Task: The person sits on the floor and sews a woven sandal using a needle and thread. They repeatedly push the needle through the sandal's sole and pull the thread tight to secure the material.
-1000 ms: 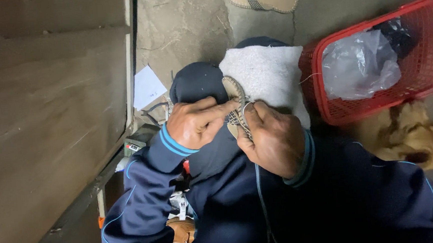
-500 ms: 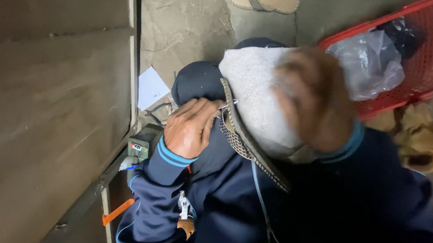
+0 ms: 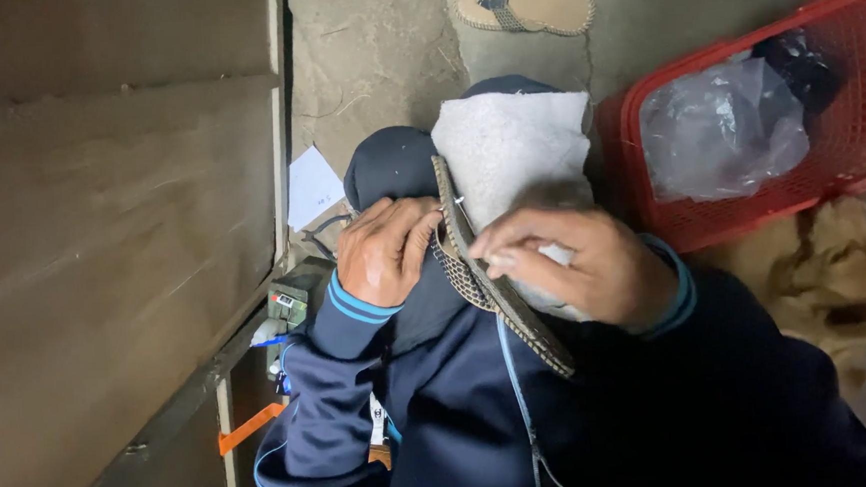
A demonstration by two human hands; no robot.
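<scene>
Since half a second ago right hand [image 3: 575,265] dropped back onto the white cloth [image 3: 512,143], pinching a needle [image 3: 461,212]; left hand [image 3: 385,251] grips the sandal sole [image 3: 496,290] edge-up on my lap, stitching apparently partway, remainder unclear.

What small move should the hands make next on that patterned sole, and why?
Probably draw the needle on through. The left hand grips the edge of the sole, which stands on edge across the lap. The right hand pinches beside the white cloth, and the thin metal needle shows between the two hands, so a stitch looks half made. Whether a thread trails from it cannot be told.
</scene>
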